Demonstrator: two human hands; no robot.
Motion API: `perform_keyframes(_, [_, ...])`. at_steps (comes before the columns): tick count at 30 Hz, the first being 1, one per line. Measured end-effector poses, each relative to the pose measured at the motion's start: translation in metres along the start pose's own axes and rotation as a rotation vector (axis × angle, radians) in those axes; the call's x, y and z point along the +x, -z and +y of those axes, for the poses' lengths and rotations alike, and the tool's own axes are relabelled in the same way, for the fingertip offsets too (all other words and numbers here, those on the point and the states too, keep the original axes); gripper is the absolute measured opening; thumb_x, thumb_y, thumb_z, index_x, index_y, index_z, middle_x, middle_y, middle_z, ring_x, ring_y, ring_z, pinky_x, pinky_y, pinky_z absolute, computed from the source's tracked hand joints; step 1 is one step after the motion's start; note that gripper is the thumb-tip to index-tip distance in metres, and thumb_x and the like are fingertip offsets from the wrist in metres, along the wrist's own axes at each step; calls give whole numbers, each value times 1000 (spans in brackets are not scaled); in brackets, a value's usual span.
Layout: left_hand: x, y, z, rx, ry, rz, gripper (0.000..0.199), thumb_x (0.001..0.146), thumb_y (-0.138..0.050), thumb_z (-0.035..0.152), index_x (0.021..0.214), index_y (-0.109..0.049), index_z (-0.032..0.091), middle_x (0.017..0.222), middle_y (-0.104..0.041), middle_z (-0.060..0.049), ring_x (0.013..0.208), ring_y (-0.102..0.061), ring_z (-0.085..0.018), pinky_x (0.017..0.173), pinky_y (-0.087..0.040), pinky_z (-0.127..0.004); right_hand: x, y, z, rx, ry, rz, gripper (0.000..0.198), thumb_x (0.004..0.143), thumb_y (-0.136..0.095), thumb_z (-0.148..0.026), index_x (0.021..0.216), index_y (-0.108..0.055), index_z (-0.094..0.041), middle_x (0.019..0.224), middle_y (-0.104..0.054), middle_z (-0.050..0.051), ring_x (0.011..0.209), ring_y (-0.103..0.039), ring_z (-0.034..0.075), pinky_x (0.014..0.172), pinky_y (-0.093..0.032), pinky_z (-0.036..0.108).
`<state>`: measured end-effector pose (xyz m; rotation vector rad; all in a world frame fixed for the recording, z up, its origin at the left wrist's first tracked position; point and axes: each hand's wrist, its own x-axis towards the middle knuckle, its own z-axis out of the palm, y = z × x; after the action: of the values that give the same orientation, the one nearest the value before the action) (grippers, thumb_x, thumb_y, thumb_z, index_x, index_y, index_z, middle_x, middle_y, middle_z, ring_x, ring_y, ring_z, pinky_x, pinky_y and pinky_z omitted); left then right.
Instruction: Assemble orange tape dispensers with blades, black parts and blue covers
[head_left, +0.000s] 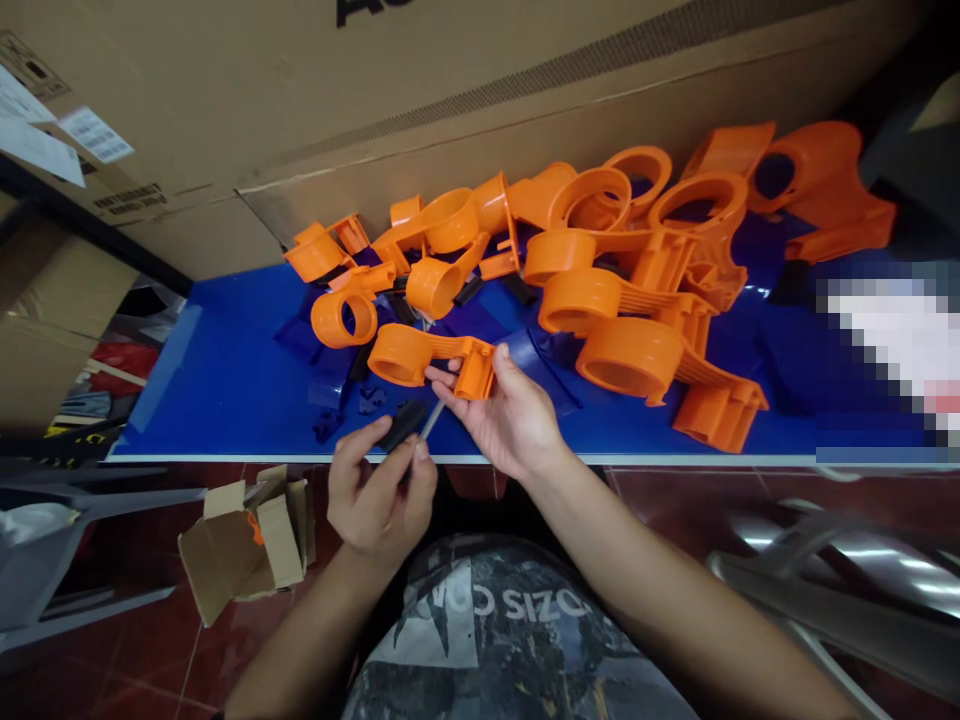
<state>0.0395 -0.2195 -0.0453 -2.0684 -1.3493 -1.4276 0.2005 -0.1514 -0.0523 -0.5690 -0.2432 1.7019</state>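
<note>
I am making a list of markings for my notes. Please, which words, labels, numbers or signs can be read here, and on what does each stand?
"A" and part of another letter, cropped: large cardboard box.
"SIZO" as it appears, probably upside down; neighbouring letters unclear: shirt.
Too small or blurred: white labels, black print and the corner sign on the box.

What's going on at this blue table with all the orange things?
Someone is handling an orange piece at the front edge of a blue table. The right hand grips one end of it. Just below, the left hand holds a thin pale strip, with a black piece at its fingers; I can't tell exactly what those are. Other orange parts lie heaped behind.
</note>
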Motion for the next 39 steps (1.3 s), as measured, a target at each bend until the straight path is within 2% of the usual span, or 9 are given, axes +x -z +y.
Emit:
perform_keyframes(4, [-15,0,-39,79,-32,49,21,87,-82,10,104,-77,21,122,-74,-12,101,-76,-23,87,-63,-40,-1,0,-1,-16,5,-19,39,98,-75,-59,114,-74,-24,96,-83,4,105,-85,27,101,-68,42])
perform_keyframes(7, [-21,-2,-61,117,-48,8,16,88,-81,13,102,-79,20,120,-75,-13,101,-76,-24,88,-63,-42,-1,-2,-2,-33,16,-12,39,97,-77,-59,115,-76,-24,98,-84,4,108,-85,28,101,-68,43])
perform_keyframes(10, [-23,-7,-70,105,-54,-42,19,88,-81,12,105,-79,20,123,-75,-15,106,-76,-25,90,-64,-42,-1,-4,-3,-49,39,5,40,95,-80,-59,113,-77,-24,100,-85,4,110,-84,29,101,-69,43])
perform_keyframes(19, [-21,-18,-70,77,65,-159,13,94,-76,18,107,-78,19,133,-75,-17,116,-76,-28,100,-62,-45,5,-10,-6,-110,102,65,43,91,-83,-61,110,-76,-22,99,-85,6,103,-86,26,93,-70,38])
perform_keyframes(23, [-19,-18,-68,82,83,-156,13,94,-76,18,107,-77,19,134,-74,-17,120,-74,-29,101,-61,-47,10,-21,-10,-149,125,95,42,93,-82,-61,108,-74,-23,95,-85,5,93,-86,23,85,-71,35])
perform_keyframes(27, [-19,-18,-65,47,99,-100,16,94,-76,15,108,-77,20,128,-75,-15,117,-73,-28,99,-61,-46,19,-33,-15,-258,189,82,43,93,-79,-65,106,-70,-24,91,-84,3,82,-85,21,73,-70,31])
perform_keyframes(33, [-20,-19,-63,27,103,-43,18,94,-75,12,110,-75,21,119,-77,-13,110,-75,-27,96,-63,-46,39,-46,-23,-414,288,112,48,91,-78,-69,106,-68,-25,87,-83,1,65,-79,17,46,-56,22])
perform_keyframes(39, [-13,-20,-59,-62,199,16,12,99,-67,14,109,-69,21,109,-80,-10,104,-77,-24,95,-63,-45,60,-55,-25,-519,359,126,52,87,-79,-74,95,-67,-24,77,-81,0,53,-70,14,39,-45,21])
